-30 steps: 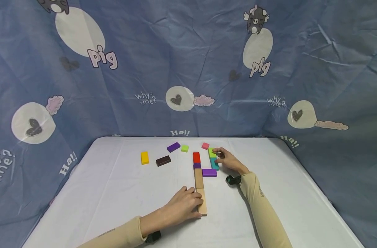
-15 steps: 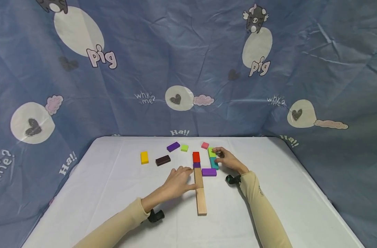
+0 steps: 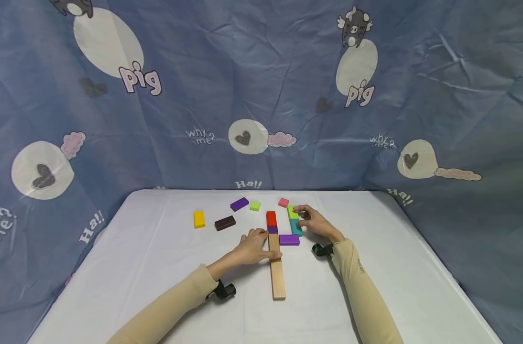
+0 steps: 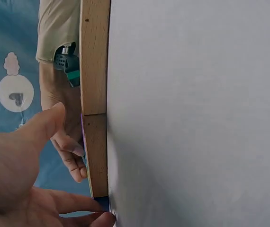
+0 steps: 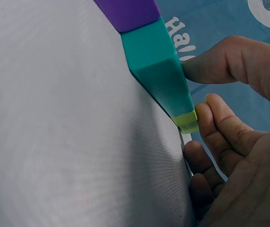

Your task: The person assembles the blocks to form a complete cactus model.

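In the head view my left hand (image 3: pixel 249 248) is spread over the farther wooden block (image 3: pixel 274 242), thumb across its near part. Its fingertips are at the small purple block (image 3: pixel 272 229) beyond, and the left wrist view shows the thumb (image 4: pixel 54 116) raised off the wood. A nearer wooden block (image 3: pixel 277 282) continues the row, and a red block (image 3: pixel 271 218) heads it. My right hand (image 3: pixel 317 223) rests beside a second row, thumb at the teal block (image 5: pixel 158 71) and forefinger at the lime block (image 3: pixel 292 211). A long purple block (image 3: pixel 289 240) lies crosswise between both rows.
Loose blocks lie at the back of the white table (image 3: pixel 179 277): yellow (image 3: pixel 199 219), dark brown (image 3: pixel 224 222), purple (image 3: pixel 239 204), small lime (image 3: pixel 255 206) and pink (image 3: pixel 283 202). A blue printed cloth (image 3: pixel 201 86) hangs behind.
My left hand has let go of the nearer wooden block and moved away from me along the row to the farther one. The right hand has stayed in place.
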`<state>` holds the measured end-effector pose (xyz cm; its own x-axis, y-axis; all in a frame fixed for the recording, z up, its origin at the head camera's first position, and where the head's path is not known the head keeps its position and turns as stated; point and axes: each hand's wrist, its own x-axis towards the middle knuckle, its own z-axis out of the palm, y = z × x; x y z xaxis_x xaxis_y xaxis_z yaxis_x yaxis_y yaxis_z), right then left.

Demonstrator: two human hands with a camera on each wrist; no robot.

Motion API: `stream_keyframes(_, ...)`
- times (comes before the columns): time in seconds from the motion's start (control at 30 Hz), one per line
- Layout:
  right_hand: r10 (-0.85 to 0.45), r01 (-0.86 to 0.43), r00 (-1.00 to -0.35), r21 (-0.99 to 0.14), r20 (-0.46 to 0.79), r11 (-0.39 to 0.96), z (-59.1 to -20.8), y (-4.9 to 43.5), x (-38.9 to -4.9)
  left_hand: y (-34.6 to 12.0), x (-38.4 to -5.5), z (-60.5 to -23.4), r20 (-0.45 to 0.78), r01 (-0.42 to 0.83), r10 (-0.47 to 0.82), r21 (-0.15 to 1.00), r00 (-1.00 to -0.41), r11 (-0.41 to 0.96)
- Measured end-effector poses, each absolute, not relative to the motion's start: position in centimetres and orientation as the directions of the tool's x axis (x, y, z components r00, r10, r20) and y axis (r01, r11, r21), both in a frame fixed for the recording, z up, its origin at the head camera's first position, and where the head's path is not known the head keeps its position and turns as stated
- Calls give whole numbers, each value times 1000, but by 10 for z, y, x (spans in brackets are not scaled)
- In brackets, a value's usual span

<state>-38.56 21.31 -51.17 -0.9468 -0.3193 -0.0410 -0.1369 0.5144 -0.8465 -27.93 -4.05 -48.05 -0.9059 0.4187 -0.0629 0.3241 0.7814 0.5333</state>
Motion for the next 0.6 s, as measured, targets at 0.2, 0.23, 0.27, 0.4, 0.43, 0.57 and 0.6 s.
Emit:
stream_keyframes(0.2,-349,-161,-937,-861,-20,483,-511,215,-385,-41,-278,-477,-56,331,425,538,-903,775)
stream_keyframes(0.23,-349,-161,-937,-862,-20,481,-511,215,-385,-41,-278,-476,-56,335,429,537,-902,774)
stream_keyframes(0.27,-350,-160,-937,-863,-20,479,-510,215,-384,-42,-278,-476,-58,337,432,535,-900,775)
stream_keyframes(0.4,-346,-159,-938,-857,-24,490,-509,214,-384,-48,-283,-470,-71,343,444,530,-893,775)
stream_keyframes(0.43,-345,-156,-938,-857,-27,491,-509,214,-385,-51,-284,-468,-78,338,442,531,-894,777)
stream_keyframes(0.57,-342,-155,-939,-850,-31,504,-511,215,-386,-63,-299,-455,-105,323,439,531,-893,784)
stream_keyframes(0.6,-339,-152,-940,-851,-32,502,-512,215,-386,-67,-304,-451,-113,312,431,532,-895,787)
